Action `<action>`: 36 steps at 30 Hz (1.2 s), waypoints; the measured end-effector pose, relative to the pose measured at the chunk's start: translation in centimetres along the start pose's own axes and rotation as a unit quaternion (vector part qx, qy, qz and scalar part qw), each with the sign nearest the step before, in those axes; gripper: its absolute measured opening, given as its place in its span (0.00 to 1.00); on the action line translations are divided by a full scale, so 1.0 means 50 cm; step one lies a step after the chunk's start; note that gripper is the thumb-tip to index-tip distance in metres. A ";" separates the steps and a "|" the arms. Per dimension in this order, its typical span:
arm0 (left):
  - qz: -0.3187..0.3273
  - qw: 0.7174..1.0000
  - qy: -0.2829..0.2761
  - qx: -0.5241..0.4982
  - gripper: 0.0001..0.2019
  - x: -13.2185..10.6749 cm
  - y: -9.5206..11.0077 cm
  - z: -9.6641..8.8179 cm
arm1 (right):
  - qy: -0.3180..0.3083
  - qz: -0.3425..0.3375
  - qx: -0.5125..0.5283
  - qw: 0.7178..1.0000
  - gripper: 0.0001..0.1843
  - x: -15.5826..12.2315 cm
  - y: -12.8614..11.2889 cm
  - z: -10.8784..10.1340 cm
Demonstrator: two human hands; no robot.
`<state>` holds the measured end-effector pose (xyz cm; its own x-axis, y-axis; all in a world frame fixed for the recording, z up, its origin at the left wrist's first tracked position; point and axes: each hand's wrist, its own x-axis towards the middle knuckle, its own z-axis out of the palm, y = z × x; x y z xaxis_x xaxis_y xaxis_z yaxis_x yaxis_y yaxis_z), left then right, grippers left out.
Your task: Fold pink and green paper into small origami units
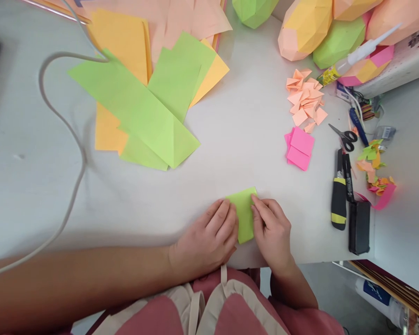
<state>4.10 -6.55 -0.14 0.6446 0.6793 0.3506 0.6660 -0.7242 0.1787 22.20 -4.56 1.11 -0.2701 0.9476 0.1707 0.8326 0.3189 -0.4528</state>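
Note:
A small piece of green paper (245,216), apparently folded, lies at the front edge of the white table between my two hands. My left hand (218,230) rests on its left side with curled fingers pressed on the paper. On the other side, my right hand (271,223) pinches the right edge near the upper corner with thumb and forefinger. Farther right lie a few pink paper pieces (300,149) and a heap of small folded peach papers (305,100). Neither hand touches these.
Green sheets (136,111) overlap orange sheets (120,39) at the back left. A white cable (71,130) curves across the left. At the right lie scissors (345,137), a cutter knife (338,200), a black box (359,228) and a glue bottle (335,72). Faceted paper shapes (305,28) stand behind.

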 end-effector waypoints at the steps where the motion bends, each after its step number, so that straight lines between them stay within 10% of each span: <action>1: 0.004 1.000 0.000 0.006 0.18 0.001 0.000 0.000 | -0.001 0.000 0.001 1.000 0.20 0.000 0.000 0.000; 36: 0.021 0.999 -0.040 -0.024 0.24 -0.001 -0.004 0.005 | 0.013 -0.005 -0.020 1.000 0.20 -0.005 0.003 0.007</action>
<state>4.02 -6.42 -0.41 0.7008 0.6541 0.2847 0.6203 -0.7558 0.2097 22.24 -4.73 0.69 -0.2664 0.9433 0.1979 0.8488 0.3269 -0.4156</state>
